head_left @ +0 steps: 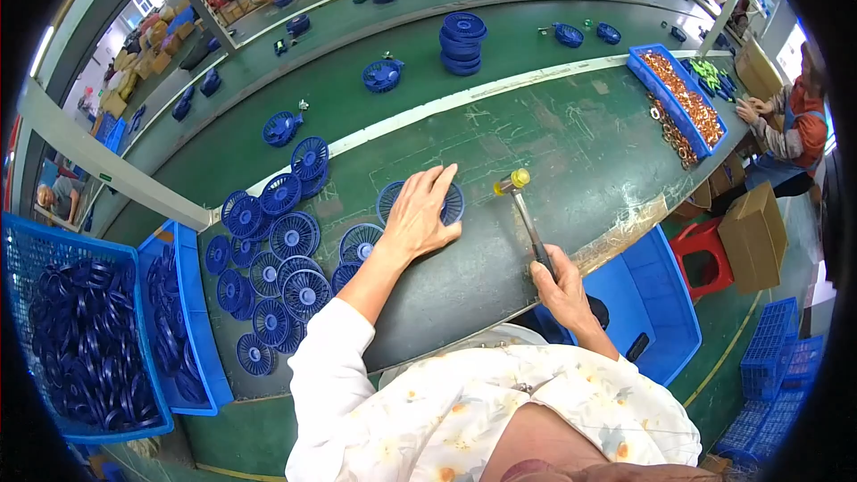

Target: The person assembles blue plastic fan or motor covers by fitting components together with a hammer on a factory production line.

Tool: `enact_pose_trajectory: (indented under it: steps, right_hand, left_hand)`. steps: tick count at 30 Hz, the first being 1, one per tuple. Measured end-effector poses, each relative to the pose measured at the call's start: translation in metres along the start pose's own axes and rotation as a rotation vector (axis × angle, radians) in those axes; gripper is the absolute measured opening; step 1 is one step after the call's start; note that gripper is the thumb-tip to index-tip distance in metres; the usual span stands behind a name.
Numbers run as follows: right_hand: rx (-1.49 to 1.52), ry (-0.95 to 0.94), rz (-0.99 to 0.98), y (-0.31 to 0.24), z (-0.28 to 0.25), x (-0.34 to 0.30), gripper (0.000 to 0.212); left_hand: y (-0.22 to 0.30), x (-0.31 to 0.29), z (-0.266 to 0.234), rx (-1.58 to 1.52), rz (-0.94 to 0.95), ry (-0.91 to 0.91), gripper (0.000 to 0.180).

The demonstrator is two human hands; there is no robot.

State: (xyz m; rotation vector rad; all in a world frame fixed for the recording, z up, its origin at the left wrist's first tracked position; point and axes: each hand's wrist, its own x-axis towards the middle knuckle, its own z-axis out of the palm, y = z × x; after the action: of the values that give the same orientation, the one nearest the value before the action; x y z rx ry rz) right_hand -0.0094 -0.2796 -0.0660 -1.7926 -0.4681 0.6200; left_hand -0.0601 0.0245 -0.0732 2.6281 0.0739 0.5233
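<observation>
My left hand [418, 216] lies over a blue round fan grille [456, 203] on the worktable, its fingers stretched out and spread. The hand hides most of that grille. At the table's front edge my right hand [562, 293] is wrapped round the dark handle of a mallet [528, 223]. The mallet's yellow-faced head points away from me, to the right of the grille and apart from it. Left of my left forearm lie several more blue fan grilles [295, 234], some overlapping or stacked.
Blue crates [183, 303] of blue parts stand at the left. A blue tray [636, 61] of copper-coloured rings sits far right. Beyond the white rail [428, 111], a green belt carries a grille stack [461, 43] and small fans. A co-worker [794, 129] sits at right by a red stool [703, 254].
</observation>
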Motion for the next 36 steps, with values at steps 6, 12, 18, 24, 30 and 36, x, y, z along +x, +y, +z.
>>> enact_pose_trajectory:
  steps: [6,12,18,24,30,36]
  right_hand:
    - [0.086,0.054,-0.007,0.007,-0.010,-0.007,0.028]
    - [0.109,0.112,-0.001,0.017,-0.021,-0.009,0.026]
    - [0.030,0.130,-0.062,0.026,-0.026,-0.010,0.025]
    - [0.022,0.094,-0.091,0.026,-0.016,-0.014,0.025]
    - [-0.122,0.074,-0.139,0.017,-0.012,-0.014,0.028]
    - [-0.021,0.057,-0.051,0.012,-0.012,-0.011,0.028]
  left_hand:
    - [0.014,0.017,0.008,-0.062,0.019,-0.011,0.092]
    - [0.062,-0.007,0.022,-0.041,0.119,-0.113,0.103]
    - [0.068,-0.008,0.015,0.012,-0.083,-0.051,0.109]
    - [0.010,-0.026,-0.016,0.100,-0.407,-0.025,0.106]
    - [0.025,0.005,-0.008,0.128,-0.276,0.113,0.103]
    - [0.001,0.056,0.044,0.087,-0.282,0.016,0.105]
